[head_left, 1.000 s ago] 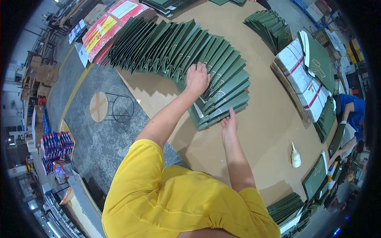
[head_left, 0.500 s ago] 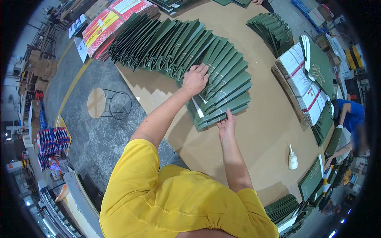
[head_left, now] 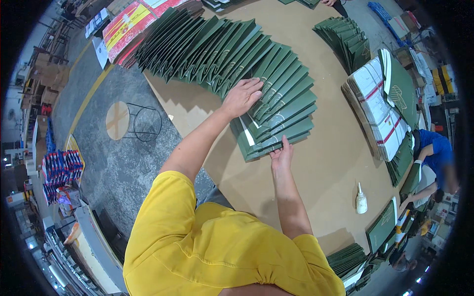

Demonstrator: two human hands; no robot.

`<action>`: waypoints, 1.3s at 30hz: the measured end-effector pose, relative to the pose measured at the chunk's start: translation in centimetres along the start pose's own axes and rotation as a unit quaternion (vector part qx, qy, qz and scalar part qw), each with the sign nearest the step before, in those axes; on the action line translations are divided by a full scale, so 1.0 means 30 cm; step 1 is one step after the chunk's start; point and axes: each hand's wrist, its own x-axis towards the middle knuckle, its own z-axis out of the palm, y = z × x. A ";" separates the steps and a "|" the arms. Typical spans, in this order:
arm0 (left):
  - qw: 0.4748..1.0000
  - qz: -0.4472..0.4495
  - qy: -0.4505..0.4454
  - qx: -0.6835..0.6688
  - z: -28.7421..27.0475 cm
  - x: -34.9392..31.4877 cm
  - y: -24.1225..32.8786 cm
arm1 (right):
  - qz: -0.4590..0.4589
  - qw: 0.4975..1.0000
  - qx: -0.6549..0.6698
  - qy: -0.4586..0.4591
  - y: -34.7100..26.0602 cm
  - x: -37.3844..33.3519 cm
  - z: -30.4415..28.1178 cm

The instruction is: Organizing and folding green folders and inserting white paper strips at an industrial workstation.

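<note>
A long curved row of overlapping folded green paper bags fans across the table, with pale markings along its nearer part. My left hand rests on the inner side of the fan, fingers stretched out over the bags. At the near end, my right hand grips the edge of the nearest green paper bag. Its thumb lies on top, and the other fingers are partly hidden beneath. White strips show at the inner corner of the nearest bags, between my hands.
On the brown table stands a white squeeze bottle at right. Beyond it are strapped white bundles and another green fan. A co-worker in blue is at the right edge. A round-topped stool stands on the floor at left.
My left hand has shifted slightly on the bags, its fingers lying flatter and more stretched out. The right hand keeps its grip at the near edge. The view has tilted a little.
</note>
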 end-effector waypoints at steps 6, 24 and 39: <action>0.985 -0.026 0.022 -0.170 0.008 0.002 -0.044 | -0.033 0.999 0.011 0.026 0.012 0.004 0.024; 0.855 -0.180 -0.072 -0.480 0.123 -0.120 0.064 | -0.118 0.989 -0.040 0.085 -0.040 -0.046 -0.214; 0.879 -0.128 -0.056 -0.456 0.362 -0.277 0.434 | -0.086 0.979 -0.088 0.160 -0.181 -0.229 -0.649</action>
